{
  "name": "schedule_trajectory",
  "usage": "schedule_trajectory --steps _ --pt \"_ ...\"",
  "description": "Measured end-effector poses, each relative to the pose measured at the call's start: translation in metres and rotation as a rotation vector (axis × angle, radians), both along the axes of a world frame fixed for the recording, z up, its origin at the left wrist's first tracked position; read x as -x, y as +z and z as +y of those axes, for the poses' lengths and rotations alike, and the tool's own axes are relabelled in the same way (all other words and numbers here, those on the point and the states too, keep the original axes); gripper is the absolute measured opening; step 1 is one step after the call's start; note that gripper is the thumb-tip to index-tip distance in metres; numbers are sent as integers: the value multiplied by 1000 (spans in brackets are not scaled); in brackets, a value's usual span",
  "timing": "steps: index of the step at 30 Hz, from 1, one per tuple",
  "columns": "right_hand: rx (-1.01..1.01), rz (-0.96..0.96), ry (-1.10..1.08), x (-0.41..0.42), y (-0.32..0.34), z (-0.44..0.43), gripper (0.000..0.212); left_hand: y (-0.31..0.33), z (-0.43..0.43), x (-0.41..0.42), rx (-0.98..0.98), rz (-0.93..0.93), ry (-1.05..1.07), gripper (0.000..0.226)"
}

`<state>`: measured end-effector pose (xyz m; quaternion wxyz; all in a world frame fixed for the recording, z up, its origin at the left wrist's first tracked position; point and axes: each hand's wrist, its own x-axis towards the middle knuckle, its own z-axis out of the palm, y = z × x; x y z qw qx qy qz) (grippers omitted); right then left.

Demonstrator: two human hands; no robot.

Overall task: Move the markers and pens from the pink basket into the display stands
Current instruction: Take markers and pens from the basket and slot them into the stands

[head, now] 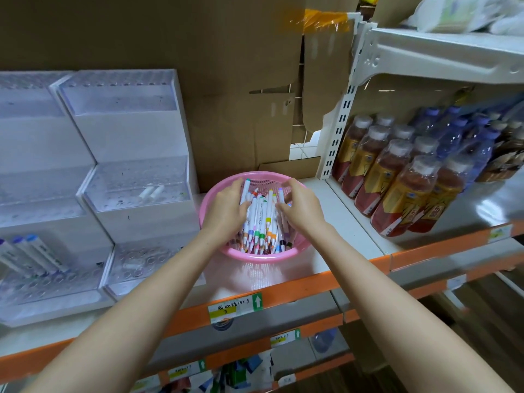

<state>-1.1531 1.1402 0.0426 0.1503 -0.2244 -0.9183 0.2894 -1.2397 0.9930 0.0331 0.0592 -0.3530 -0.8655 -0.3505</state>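
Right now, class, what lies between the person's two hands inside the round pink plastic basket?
A bunch of white-barrelled markers with coloured bands, seen in the head view.

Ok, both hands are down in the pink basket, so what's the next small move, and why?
Probably close the left hand round a few markers and lift them clear of the pink basket. Both it and the right hand lie on the pile, though a firm grip isn't visible, and the display stand beside the basket has mostly empty holes.
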Motion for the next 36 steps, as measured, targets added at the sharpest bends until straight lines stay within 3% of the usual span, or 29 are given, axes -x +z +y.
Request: schedule_trajectory --steps 4,9,24,36 --pt "-6 149 107 -4 13 -10 31 5 -2 1 -52 -12 -44 61" --pt "0 266 142 -9 21 -25 34 19 -9 -7 -164 48 -110 53" --pt "99 478 264 -3 45 -99 29 55 -96 -32 -399 228 -10 40" --pt "143 506 367 44 54 -218 31 52 -228 -4 -301 284 146 41"
